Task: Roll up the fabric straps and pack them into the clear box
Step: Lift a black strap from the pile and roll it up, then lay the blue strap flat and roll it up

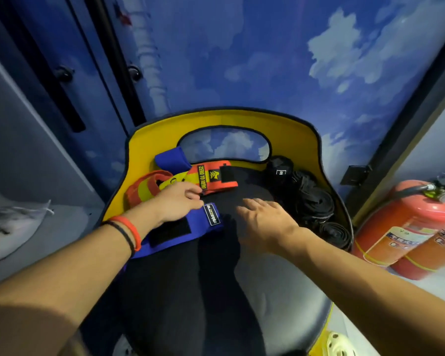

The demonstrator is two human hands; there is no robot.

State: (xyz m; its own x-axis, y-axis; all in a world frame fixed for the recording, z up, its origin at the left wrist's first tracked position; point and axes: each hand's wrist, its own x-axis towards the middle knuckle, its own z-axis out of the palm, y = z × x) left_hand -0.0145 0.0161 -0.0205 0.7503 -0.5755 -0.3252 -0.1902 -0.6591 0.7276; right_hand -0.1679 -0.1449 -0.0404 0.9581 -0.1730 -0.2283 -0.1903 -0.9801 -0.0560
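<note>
On the black seat of a yellow-backed chair (144,147) lie several fabric straps. An orange and yellow strap (211,178) marked "ZERO TO HERO" lies at the back, its looped end (141,191) to the left. A blue strap (183,227) with a black hook-and-loop patch lies nearer me, and a second blue piece (171,158) sits behind. Rolled black straps (306,199) are heaped on the seat's right side. My left hand (177,201) rests over the orange and blue straps, fingers curled at the orange strap's edge. My right hand (262,217) hovers with relaxed fingers above the seat. No clear box is in view.
Two red fire extinguishers (406,227) stand on the floor right of the chair. A white bag (10,227) lies on the grey surface at left. A wall with a sky and cloud picture (267,60) rises behind the chair.
</note>
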